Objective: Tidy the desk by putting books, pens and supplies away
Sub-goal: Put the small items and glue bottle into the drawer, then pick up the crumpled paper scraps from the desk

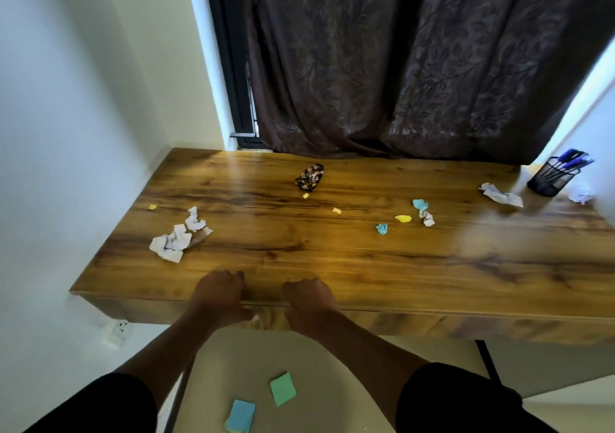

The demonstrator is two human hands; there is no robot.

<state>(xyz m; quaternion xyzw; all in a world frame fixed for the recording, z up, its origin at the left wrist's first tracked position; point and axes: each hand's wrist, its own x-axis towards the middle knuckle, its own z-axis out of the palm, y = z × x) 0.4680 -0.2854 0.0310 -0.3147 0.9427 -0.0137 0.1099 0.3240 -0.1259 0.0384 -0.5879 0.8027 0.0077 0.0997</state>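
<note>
My left hand (221,294) and my right hand (311,303) both clasp the front edge of the wooden desk (299,253), fingers curled over the top. Crumpled white paper (173,243) lies on the desk to the left. A dark crumpled wrapper (309,177) sits near the back. Small blue scraps (420,204) and a yellow scrap (403,218) lie to the right of centre. Another white paper wad (501,194) rests beside a black mesh pen holder (550,176) with blue pens (572,158) at the back right.
A green sticky-note pad (283,389) and a blue pad (240,416) lie on the floor below me. A dark curtain (399,66) hangs behind the desk, a white wall with a socket (120,329) stands left, and a black desk leg (487,359) is under the right side.
</note>
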